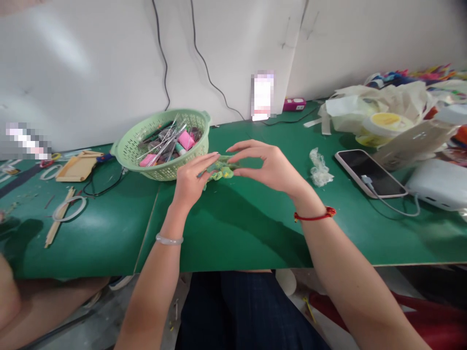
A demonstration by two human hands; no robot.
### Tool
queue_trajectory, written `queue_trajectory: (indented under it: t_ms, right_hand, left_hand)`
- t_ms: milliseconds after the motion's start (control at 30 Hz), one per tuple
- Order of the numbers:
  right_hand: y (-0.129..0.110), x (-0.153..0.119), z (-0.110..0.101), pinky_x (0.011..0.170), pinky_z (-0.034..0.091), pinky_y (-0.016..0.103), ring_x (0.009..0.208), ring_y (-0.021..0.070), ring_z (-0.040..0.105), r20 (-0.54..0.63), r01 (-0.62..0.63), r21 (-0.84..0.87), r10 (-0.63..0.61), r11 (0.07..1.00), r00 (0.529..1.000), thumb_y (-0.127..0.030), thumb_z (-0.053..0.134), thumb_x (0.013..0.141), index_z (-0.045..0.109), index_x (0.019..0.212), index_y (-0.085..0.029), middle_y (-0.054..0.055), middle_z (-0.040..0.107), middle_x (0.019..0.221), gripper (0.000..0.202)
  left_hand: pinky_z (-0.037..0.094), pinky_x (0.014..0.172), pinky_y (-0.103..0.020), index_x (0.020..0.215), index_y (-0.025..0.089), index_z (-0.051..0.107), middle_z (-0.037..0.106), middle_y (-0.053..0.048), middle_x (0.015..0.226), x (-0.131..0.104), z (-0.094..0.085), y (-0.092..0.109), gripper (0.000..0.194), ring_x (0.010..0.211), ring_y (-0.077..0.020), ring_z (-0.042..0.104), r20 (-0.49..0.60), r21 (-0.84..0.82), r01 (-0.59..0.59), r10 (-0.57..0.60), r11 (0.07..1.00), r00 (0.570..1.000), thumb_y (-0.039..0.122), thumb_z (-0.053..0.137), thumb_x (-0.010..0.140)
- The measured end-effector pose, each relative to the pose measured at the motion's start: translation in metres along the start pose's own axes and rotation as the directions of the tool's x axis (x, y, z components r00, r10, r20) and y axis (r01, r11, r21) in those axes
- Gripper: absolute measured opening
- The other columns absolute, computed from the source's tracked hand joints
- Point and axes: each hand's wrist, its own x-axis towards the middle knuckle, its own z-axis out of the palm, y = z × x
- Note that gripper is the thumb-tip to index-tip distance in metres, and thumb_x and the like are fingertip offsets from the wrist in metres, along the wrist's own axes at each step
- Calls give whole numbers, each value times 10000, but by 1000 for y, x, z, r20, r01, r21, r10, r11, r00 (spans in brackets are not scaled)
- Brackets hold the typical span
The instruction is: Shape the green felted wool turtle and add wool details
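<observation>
One green piece [223, 172] lies between both hands [191, 176] [273, 167]: left pinching it, right loosely parted.

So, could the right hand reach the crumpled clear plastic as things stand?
Probably yes: nothing visible stands between the right hand and the crumpled clear plastic, though that hand is at the leafy green piece.

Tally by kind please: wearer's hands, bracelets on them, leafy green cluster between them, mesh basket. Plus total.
Hands: 2 (left hand, right hand)
Bracelets: 2 (white bangle, red bracelet)
Leafy green cluster: 1
Mesh basket: 1
Total: 6
</observation>
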Motion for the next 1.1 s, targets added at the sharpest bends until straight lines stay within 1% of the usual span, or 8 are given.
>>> queue_trajectory:
  t_ms: [133, 233, 333, 400, 600, 733, 900, 1100]
  right_hand:
    - [4, 3, -7, 1107, 545, 444, 1278, 269, 657, -90, -121, 307, 156, 944, 984, -546, 926, 724, 750, 1216, -290, 58, 703, 1393, 582]
    - [12, 6, 0, 819, 629, 317, 952, 188, 730, -207, -342, 474, 480, 812, 853, -700, 783, 817, 714, 1121, -253, 66, 753, 1167, 545]
    - [18, 9, 12, 500, 546, 272, 563, 150, 637, 95, -610, 587, 703, 532, 705, -794, 693, 826, 660, 917, -224, 44, 714, 757, 578]
    - [18, 10, 19, 429, 478, 237, 476, 120, 576, 234, -645, 605, 669, 467, 705, -738, 766, 796, 643, 846, -213, 23, 673, 647, 542]
    - [17, 9, 27, 403, 456, 203, 416, 57, 504, -84, -407, 629, 578, 662, 812, -593, 980, 571, 660, 786, -190, -69, 564, 568, 557]
    - [21, 11, 28, 436, 524, 238, 436, 59, 544, -329, -240, 583, 496, 776, 804, -675, 953, 544, 641, 844, -226, -48, 658, 737, 624]
    - [25, 11, 33, 465, 574, 291, 448, 99, 580, -392, -215, 519, 454, 827, 800, -720, 920, 577, 621, 893, -253, -34, 685, 743, 639]
    - [27, 9, 38, 461, 575, 304, 475, 146, 653, -390, -247, 459, 443, 853, 807, -679, 935, 586, 646, 983, -251, -32, 704, 725, 652]
  left_hand:
    - [643, 1030, -400, 1174, 268, 827, 813, -39, 1238, 3, 3, 5, 276, 1206, -253, 762, -86, -154, 97, -111, 983, 990, 224, 726, 920]
    - [642, 1030, -383, 1162, 281, 832, 811, -34, 1238, 4, 5, 12, 286, 1222, -253, 755, -88, -264, 149, -178, 953, 980, 207, 744, 900]
    - [628, 1065, -388, 1175, 304, 828, 800, -25, 1267, 5, 5, 21, 315, 1261, -256, 736, -20, -341, 199, -218, 919, 976, 191, 755, 890]
    - [610, 1103, -403, 1193, 312, 821, 784, -24, 1305, 5, 5, 25, 327, 1298, -261, 714, 47, -369, 252, -253, 895, 966, 195, 749, 897]
    - [594, 1105, -405, 1399, 275, 696, 689, -88, 1479, 3, 8, 12, 588, 1321, -282, 691, 126, -412, 361, -340, 837, 932, 341, 832, 832]
    - [644, 806, -339, 1200, 211, 746, 808, -117, 1125, 4, 6, 4, 512, 954, -240, 794, 37, -437, 506, -547, 744, 836, 551, 821, 824]
    - [530, 584, -281, 791, 182, 749, 747, -78, 719, 11, 4, 20, 595, 664, -191, 724, 187, -482, 661, -670, 575, 719, 775, 716, 811]
    - [475, 584, -240, 737, 181, 755, 733, -40, 674, 11, 8, 31, 503, 637, -134, 669, 219, -521, 655, -656, 547, 723, 653, 909, 654]
